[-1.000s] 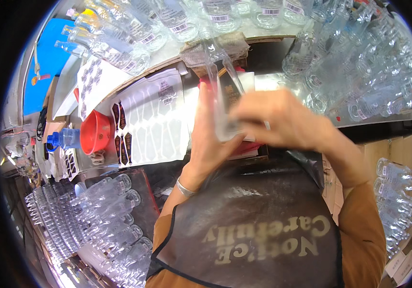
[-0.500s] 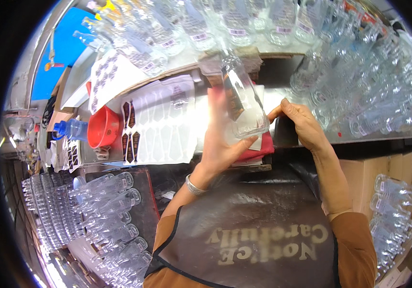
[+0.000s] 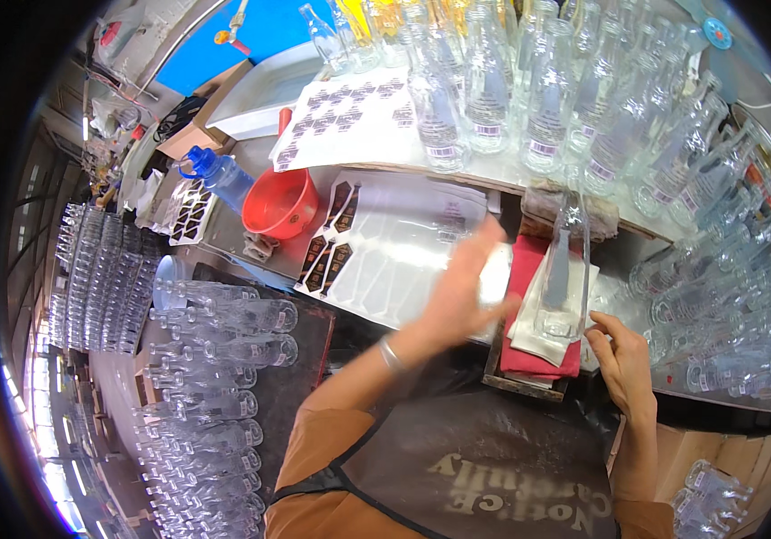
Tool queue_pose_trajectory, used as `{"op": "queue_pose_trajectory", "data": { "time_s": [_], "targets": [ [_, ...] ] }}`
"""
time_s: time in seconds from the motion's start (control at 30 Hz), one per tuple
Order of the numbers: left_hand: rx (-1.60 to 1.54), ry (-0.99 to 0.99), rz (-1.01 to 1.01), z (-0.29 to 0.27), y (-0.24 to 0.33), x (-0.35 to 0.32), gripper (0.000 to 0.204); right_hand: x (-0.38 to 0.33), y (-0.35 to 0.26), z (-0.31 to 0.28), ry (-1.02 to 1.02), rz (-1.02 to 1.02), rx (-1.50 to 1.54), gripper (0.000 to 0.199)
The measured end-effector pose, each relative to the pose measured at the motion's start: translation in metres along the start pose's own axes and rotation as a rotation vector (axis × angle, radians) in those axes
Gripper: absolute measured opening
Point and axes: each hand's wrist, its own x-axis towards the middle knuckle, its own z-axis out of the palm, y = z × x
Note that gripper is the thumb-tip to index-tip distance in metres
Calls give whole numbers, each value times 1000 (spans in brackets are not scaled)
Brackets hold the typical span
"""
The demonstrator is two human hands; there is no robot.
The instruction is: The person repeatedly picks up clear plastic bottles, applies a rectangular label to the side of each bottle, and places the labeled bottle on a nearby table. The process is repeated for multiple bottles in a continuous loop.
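Note:
A clear glass bottle point(image 3: 565, 292) lies with its neck pointing away from me, its base on a pad of white cloth point(image 3: 529, 332) over red cloth point(image 3: 526, 265). A greyish patch shows through its glass. My right hand point(image 3: 621, 364) is beside the bottle's base, fingers bent and apart; whether they touch the glass I cannot tell. My left hand point(image 3: 462, 292), blurred, hovers left of the bottle over the label sheet point(image 3: 385, 256), with fingers stretched and nothing visible in them. Several dark labels point(image 3: 324, 260) remain at the sheet's left edge.
Rows of clear bottles point(image 3: 543, 117) stand on the raised shelf ahead, with more bottles point(image 3: 718, 305) at right and lower left. A red tub point(image 3: 279, 205) and a blue-capped bottle point(image 3: 221, 180) sit left of the sheet. Rolled cloth point(image 3: 574, 208) supports the bottle's neck end.
The view has turned, so the bench appears shifted right. My left hand has moved off the bottle toward the sheet. The dark label seen on the bottle earlier no longer faces up.

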Motion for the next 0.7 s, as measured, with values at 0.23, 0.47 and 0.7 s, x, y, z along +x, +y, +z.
{"op": "queue_pose_trajectory", "data": {
  "time_s": [0.23, 0.47, 0.7],
  "targets": [
    [747, 474, -284, -145, -192, 90, 77, 4, 25, -1, 109, 21, 39, 30],
    [923, 105, -394, -134, -136, 74, 73, 1, 32, 2, 138, 51, 72, 31],
    [769, 259, -61, -154, -164, 50, 44, 4, 9, -1, -5, -42, 86, 50]
  ]
}}
